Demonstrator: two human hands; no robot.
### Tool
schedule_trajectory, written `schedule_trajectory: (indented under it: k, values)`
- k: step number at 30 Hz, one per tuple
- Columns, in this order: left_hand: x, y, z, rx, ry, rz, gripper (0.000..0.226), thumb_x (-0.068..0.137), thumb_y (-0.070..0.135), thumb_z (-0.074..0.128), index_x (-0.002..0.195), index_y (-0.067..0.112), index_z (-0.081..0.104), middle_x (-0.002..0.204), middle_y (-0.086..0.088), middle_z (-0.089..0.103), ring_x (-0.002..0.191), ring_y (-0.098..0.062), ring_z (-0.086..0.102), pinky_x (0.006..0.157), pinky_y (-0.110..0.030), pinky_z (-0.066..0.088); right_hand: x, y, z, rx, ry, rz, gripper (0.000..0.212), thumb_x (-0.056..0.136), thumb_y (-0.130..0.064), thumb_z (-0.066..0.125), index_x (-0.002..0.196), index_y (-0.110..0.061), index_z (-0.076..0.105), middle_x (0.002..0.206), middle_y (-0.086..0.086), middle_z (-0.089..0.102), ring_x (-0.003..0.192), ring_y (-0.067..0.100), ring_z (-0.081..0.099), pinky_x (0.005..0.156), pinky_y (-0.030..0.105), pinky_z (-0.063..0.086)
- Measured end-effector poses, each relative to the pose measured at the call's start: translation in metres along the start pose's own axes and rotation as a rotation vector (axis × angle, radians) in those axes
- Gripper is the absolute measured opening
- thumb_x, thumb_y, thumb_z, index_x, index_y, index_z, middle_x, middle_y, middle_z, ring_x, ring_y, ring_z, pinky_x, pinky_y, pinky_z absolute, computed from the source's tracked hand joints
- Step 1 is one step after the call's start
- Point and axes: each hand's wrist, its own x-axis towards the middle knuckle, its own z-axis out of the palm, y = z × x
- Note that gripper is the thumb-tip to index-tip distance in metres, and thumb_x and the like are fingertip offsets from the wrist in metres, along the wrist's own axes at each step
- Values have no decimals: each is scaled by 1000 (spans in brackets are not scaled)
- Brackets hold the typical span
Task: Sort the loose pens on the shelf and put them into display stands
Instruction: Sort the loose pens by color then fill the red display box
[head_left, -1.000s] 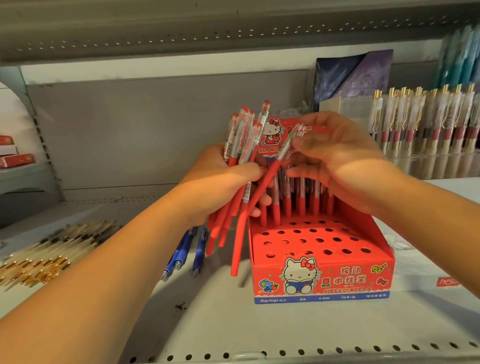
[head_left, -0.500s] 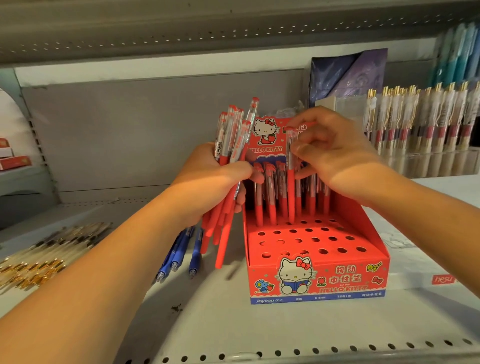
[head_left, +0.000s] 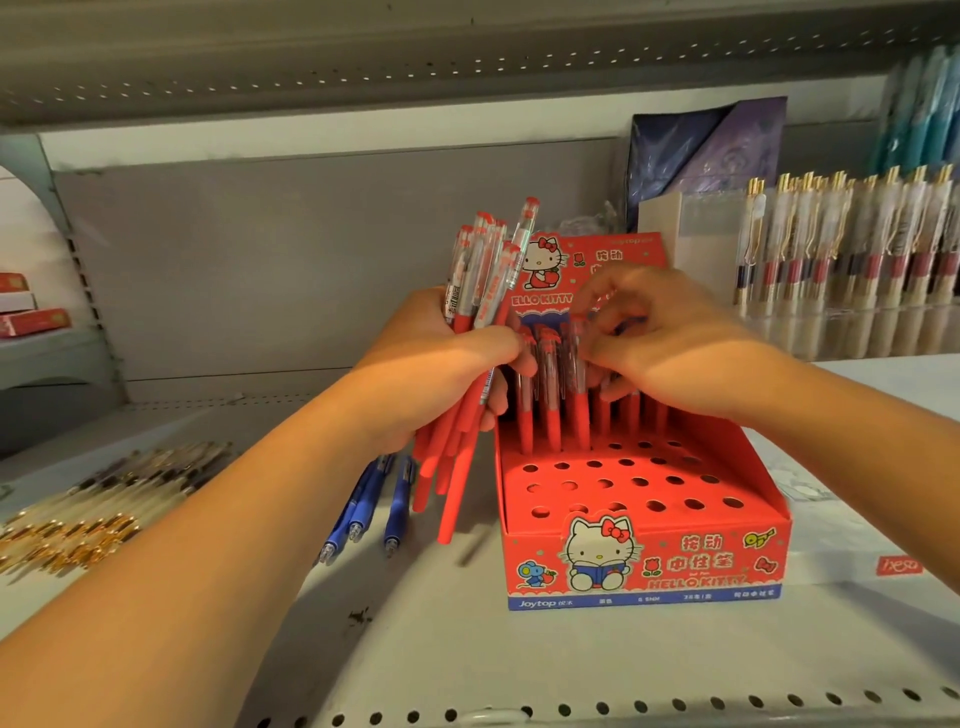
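On a shop shelf (head_left: 467, 649), gold-clipped pens (head_left: 93, 499) lie loose at far left. Three blue pens (head_left: 363, 504) rest just below the person's left hand (head_left: 441, 374), whose fingers curl tight round a bundle of red pens (head_left: 483, 322) held upright above the shelf. To its right, the red display stand (head_left: 644, 566) carries a back row of pens, and its front rows of holes are unfilled. The right hand (head_left: 675, 353) pinches the top of a single red pen (head_left: 575, 374) standing in that back row. Seating it well likely means pressing straight down until it sits level with its neighbours, without tipping them. The bundle hangs close against the stand's left wall, so room is tight there; the open holes and bare shelf in front offer space. A clear stand of pens (head_left: 857, 260) crowds the far right.
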Motion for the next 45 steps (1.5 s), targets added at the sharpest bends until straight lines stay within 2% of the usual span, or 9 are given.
schedule_trajectory:
  k: [5,9,11,13,22,30,37,41,45]
  values:
    - [-2,2,1,16,-26,8,20,89,6,59,70,9,63,48,-6,58,39,-19,54,41,-23,45,-4,-5,-2,-100,-55,55,20,84,-5,60,85,-25,62,68,0,72,63,21,72,55,43,61]
    - [0,1,1,36,-48,8,19,86,8,63,67,11,61,49,-9,58,41,-22,55,46,-26,47,-4,-10,-5,-224,118,-62,11,84,-20,69,84,-31,68,77,-10,69,67,8,64,61,27,55]
    - [0,0,1,49,-87,14,15,78,15,67,64,12,62,50,-12,58,42,-24,55,47,-28,48,-5,-14,-4,-29,168,-99,11,85,-20,70,90,-30,68,76,-7,67,57,3,59,48,19,46]
    - [-1,-1,2,61,-142,12,12,71,20,65,62,12,63,50,-14,58,42,-26,54,47,-28,47,-8,-20,-4,271,138,-88,17,87,-14,70,100,-25,66,78,0,69,56,5,62,40,22,46]
    - [-4,2,2,50,-269,31,16,74,21,65,60,19,59,49,-11,56,39,-24,52,44,-26,45,-10,-23,-6,699,4,-47,30,75,-13,69,104,-7,64,91,9,74,83,22,72,62,26,57]
    - [-5,0,-1,-41,-293,50,20,77,30,73,66,18,61,49,-11,53,38,-22,49,43,-24,44,-5,-26,-11,932,175,20,12,92,2,55,94,-8,61,78,6,69,68,20,69,65,31,59]
    - [-5,1,0,-59,-299,50,21,79,30,71,59,25,64,47,-1,55,37,-17,49,43,-23,43,3,-27,-22,720,444,-8,18,94,1,56,86,-15,61,66,0,61,56,12,62,55,32,57]
    - [-3,-2,0,-72,-249,35,23,81,22,75,67,16,59,47,-5,53,36,-18,49,43,-23,43,5,-16,-18,75,352,-102,23,90,-6,65,88,-29,60,81,1,61,74,25,69,62,49,60]
    - [-3,-2,1,-76,-230,25,22,88,11,68,72,11,53,47,-2,52,35,-16,49,41,-22,42,3,-10,-12,-92,279,-129,30,87,-12,65,83,-41,60,73,-12,60,73,25,67,66,49,59]
